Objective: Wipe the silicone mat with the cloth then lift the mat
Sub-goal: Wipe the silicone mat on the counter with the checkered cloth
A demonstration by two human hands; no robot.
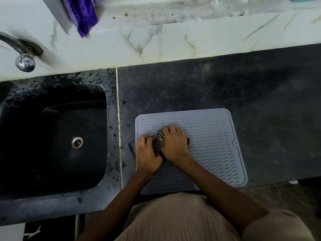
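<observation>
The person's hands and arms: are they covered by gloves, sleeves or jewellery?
No gloves show on the left hand or the right hand. Both forearms are bare up to near the elbows. No rings, watch or bracelets are visible. Lower down, a beige ribbed garment covers the body.

Dark speckled stone worktop (199,87), bounded at the far edge by a white marble-patterned upstand. A black sink (57,136) is sunk into its left part; a pale joint line is seen just right of the sink. A grey ribbed silicone mat (213,136) is laid flat at the near edge, right of the joint, its near edge slightly overhanging. Dark spatter marks are seen around the sink rim.
</observation>
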